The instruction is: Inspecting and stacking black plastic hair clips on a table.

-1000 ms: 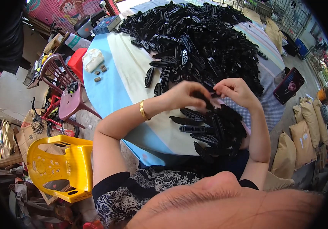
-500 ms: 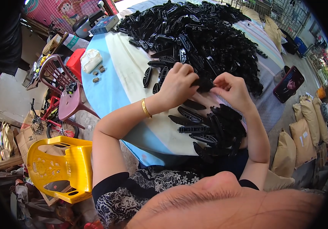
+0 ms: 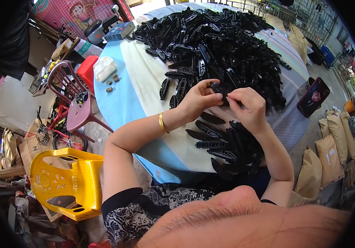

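**Between both hands: a small black part pinched over the heap's edge**

Above the near edge of the round surface [image 3: 144, 82], a small black plastic piece [image 3: 221, 87] is held between the two hands, just in front of the big pile of black parts [image 3: 227, 45]. The left hand [image 3: 200, 99] is curled, its thumb and fingers pressed onto the left end of the piece; the right hand [image 3: 247, 108] is closed on the other end with pinched fingertips. Both grips are therefore clenched on the same part.

The step appears to be a fitting or pressing together of the piece, and it is judged best done with the part kept square between the thumbs, pressure applied evenly from both sides, and the wrists steadied low over the cloth so nothing slips into the heap. Finished-looking parts [image 3: 223, 144] are stacked near the body, below the hands, and that stack is best kept apart from the loose pile.

Most of the piece is covered by fingers, so its shape and whether it is one part or two cannot be told. The near rim of the surface is hidden behind the forearms and the head, and the far side bends away in the lens.
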